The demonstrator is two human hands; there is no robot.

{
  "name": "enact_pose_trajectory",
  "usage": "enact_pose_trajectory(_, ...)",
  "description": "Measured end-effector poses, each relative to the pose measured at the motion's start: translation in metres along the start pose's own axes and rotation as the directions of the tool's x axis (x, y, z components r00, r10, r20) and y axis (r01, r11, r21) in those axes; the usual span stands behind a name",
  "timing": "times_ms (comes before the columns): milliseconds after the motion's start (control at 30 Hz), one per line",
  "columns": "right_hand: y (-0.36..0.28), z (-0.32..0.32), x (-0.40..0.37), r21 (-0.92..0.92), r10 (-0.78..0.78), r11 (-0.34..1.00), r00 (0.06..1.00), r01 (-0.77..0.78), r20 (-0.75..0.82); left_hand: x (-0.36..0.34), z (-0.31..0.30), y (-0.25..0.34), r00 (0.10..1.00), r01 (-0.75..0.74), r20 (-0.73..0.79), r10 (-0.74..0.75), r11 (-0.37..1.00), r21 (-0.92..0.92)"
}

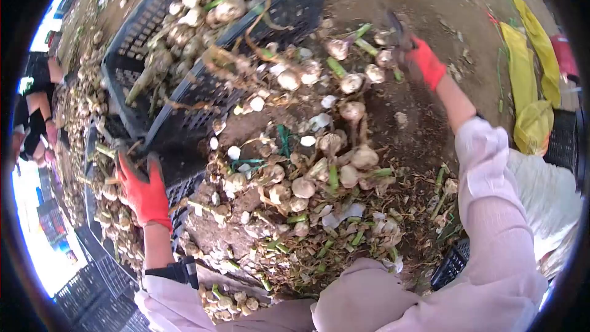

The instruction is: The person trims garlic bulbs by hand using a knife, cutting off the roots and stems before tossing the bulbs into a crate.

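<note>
My left hand [145,193], in a red glove with grey fingertips, is at the left over a crate of garlic [107,212]. Its thumb and fingers are spread apart, with garlic stems [110,150] close to the fingertips. At the upper right, my right hand [424,64] wears a similar glove and is closed around dark pruning shears [395,23], blurred by motion. Just left of it lie garlic bulbs [351,83] with short green stems. More trimmed bulbs [364,157] lie on the soil in front of me.
A dark plastic crate [221,55] full of garlic stands tilted at the upper left. Cut stems and dry leaves [319,246] cover the ground near my knees. Yellow sacks [522,80] and a white sack [541,197] lie at the right. Other people [40,104] are at the far left.
</note>
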State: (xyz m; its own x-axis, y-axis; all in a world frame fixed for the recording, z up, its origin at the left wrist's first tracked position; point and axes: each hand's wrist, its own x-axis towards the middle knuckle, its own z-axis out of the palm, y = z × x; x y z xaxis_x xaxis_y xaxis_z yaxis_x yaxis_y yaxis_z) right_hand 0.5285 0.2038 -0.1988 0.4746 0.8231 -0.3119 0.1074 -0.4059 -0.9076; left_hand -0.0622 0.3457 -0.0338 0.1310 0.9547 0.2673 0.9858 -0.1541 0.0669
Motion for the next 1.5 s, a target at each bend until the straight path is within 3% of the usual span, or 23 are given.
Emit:
enact_pose_trajectory(67,-0.007,0.004,0.048,0.185,0.142,0.973,0.990,-0.140,0.002,0.001,-0.002,0.003,0.998,0.051,0.047,-0.047,0.995,-0.089)
enact_pose_trajectory(200,-0.023,0.042,0.053,0.143,0.229,0.966,0.971,-0.217,-0.074,0.000,-0.007,0.008,0.996,0.069,0.059,-0.062,0.988,-0.139)
enact_pose_trajectory(233,-0.024,0.051,0.041,0.355,0.317,0.853,0.919,-0.384,0.233,0.001,-0.005,0.010,0.998,0.058,0.046,-0.052,0.987,-0.151)
enact_pose_trajectory(300,-0.052,0.080,-0.006,0.404,0.348,0.806,0.899,-0.433,0.267,0.001,-0.004,0.010,0.997,0.065,0.049,-0.057,0.984,-0.165)
enact_pose_trajectory(333,0.000,0.072,0.002,0.314,0.489,0.625,0.672,-0.715,0.556,0.001,-0.005,0.011,0.997,0.063,0.048,-0.055,0.980,-0.188)
enact_pose_trajectory(433,0.024,0.098,-0.057,0.150,0.072,0.973,0.847,-0.176,0.526,0.001,-0.003,0.004,0.999,0.031,0.035,-0.025,0.981,-0.189)
enact_pose_trajectory(500,-0.054,0.125,-0.101,0.290,-0.014,0.935,0.795,-0.205,0.606,0.001,-0.003,0.007,0.997,0.067,0.049,-0.060,0.988,-0.136)
enact_pose_trajectory(567,-0.080,0.153,-0.095,-0.201,-0.172,0.936,0.874,0.288,0.454,0.001,0.001,0.003,0.999,0.044,0.025,-0.041,0.992,-0.121)
enact_pose_trajectory(600,-0.089,0.169,-0.080,-0.427,-0.339,0.727,0.822,0.538,0.458,0.001,0.002,0.001,1.000,0.018,0.001,-0.018,0.993,-0.116)
enact_pose_trajectory(667,-0.106,0.208,-0.064,-0.707,-0.381,0.394,0.804,0.587,0.456,0.002,-0.001,0.003,0.999,0.038,0.002,-0.037,0.993,-0.110)
enact_pose_trajectory(700,-0.109,0.223,-0.060,-0.693,-0.195,0.569,0.892,0.442,0.409,0.001,-0.004,0.005,0.996,0.083,0.034,-0.079,0.991,-0.109)
enact_pose_trajectory(733,-0.085,0.229,-0.041,-0.727,-0.145,0.419,0.831,0.544,0.538,0.001,0.001,0.000,0.997,0.079,0.012,-0.079,0.993,-0.091)
enact_pose_trajectory(867,-0.133,0.247,-0.082,-0.530,0.177,0.845,0.902,0.065,0.394,0.003,-0.004,-0.001,0.998,0.054,-0.011,-0.055,0.992,-0.112)
enact_pose_trajectory(933,-0.117,0.230,-0.118,-0.650,-0.054,0.645,0.873,0.401,0.485,-0.002,0.004,-0.006,0.988,-0.036,-0.154,0.022,0.996,-0.086)
enact_pose_trajectory(967,-0.114,0.213,-0.139,-0.680,-0.149,0.499,0.826,0.537,0.543,-0.010,0.003,-0.007,0.940,-0.245,-0.261,0.222,0.967,-0.062)
enact_pose_trajectory(1033,-0.121,0.172,-0.185,-0.489,-0.287,0.721,0.853,0.492,0.435,-0.034,-0.003,-0.006,0.689,-0.614,-0.445,0.572,0.787,0.061)
enact_pose_trajectory(1100,-0.129,0.130,-0.239,0.088,0.015,0.996,0.993,-0.025,0.114,-0.115,-0.012,0.033,0.603,-0.750,0.185,0.776,0.630,-0.201)
enact_pose_trajectory(1133,-0.115,0.102,-0.255,0.349,0.030,0.933,0.986,-0.086,0.162,-0.152,0.004,0.044,0.231,-0.718,0.370,0.900,0.414,-0.559)
enact_pose_trajectory(1167,-0.101,0.084,-0.271,0.441,0.044,0.893,0.994,-0.085,0.102,-0.198,0.017,0.050,0.151,-0.802,0.308,0.939,0.299,-0.517)
enact_pose_trajectory(1200,-0.088,0.065,-0.287,0.529,0.058,0.846,0.997,-0.071,0.043,-0.239,0.035,0.053,0.251,-0.855,0.123,0.960,0.279,-0.436)
enact_pose_trajectory(1267,-0.069,0.046,-0.321,0.400,0.106,0.917,0.952,0.019,-0.288,-0.289,0.061,0.074,0.504,-0.767,0.371,0.780,0.601,-0.224)
enact_pose_trajectory(1367,-0.051,0.029,-0.354,0.343,0.055,0.935,0.918,0.091,-0.393,-0.280,0.062,0.084,0.492,-0.775,0.504,0.710,0.621,-0.118)
enact_pose_trajectory(1500,-0.048,0.036,-0.417,0.713,0.127,0.693,0.956,0.105,-0.263,-0.244,0.050,0.085,0.280,-0.736,0.711,0.645,0.620,-0.273)
